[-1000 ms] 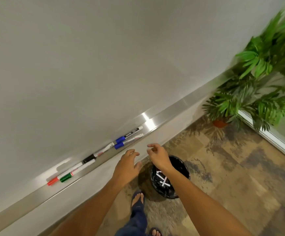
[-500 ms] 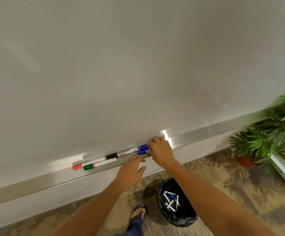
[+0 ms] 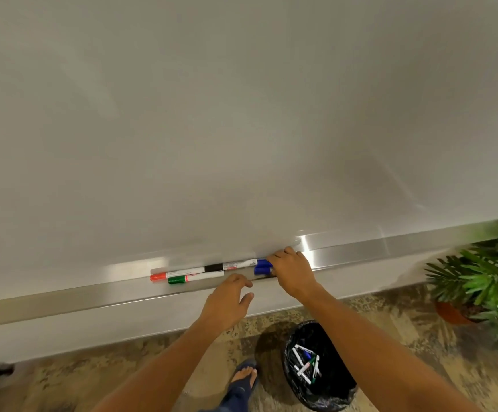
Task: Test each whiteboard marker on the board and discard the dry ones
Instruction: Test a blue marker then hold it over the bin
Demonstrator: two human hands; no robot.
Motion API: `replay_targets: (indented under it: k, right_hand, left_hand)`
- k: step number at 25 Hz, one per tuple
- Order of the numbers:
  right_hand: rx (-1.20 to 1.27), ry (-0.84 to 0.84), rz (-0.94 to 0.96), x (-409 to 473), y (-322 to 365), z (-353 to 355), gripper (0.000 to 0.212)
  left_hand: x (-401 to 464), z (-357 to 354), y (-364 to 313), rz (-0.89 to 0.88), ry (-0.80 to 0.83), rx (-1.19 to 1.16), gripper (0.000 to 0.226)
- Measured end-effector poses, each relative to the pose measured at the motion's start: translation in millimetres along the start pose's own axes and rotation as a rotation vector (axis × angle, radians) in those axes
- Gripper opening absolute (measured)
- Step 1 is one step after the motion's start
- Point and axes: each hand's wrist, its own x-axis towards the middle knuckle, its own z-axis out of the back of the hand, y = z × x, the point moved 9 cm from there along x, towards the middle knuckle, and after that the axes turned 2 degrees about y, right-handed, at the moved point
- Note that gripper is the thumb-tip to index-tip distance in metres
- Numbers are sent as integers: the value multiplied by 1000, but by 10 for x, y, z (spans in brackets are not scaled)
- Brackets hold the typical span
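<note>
Two blue markers (image 3: 263, 266) lie side by side on the tray (image 3: 390, 251) under the whiteboard (image 3: 241, 114), only their caps showing. The right hand (image 3: 292, 270) lies over their barrels, fingers curled down across them; whether it actually grips one or both cannot be told, since the hand hides the contact.

Just left of the blue caps, nearly end to end with them, lies a black marker (image 3: 229, 266) with a white labelled barrel. Its print is too small to read. Further left are a red marker (image 3: 177, 275) and, in front of it, a green marker (image 3: 195, 278), both lying along the tray, the green one nearest the front lip.

The left hand (image 3: 226, 304) hovers in front of the tray lip below the black marker, fingers loosely bent and apart, holding nothing.

The tray runs bare to the right of the right hand and to the left of the red cap.

On the floor below the right forearm stands a bin (image 3: 319, 367) with a black liner, several markers lying in it. A sandalled foot (image 3: 243, 379) is just left of it. A potted plant (image 3: 479, 281) stands at the far right, well apart from the hands.
</note>
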Motion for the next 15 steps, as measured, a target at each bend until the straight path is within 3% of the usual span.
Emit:
replay_targets:
  k: [5,15]
  right_hand:
    - [26,-11,-16,-47,-9,8,25]
    - [134,118,115,-2,265,-100,32]
  left_hand:
    - [-107,76,93,21,-20,-1,30]
    - [-255,100,158,57,-46,24,32]
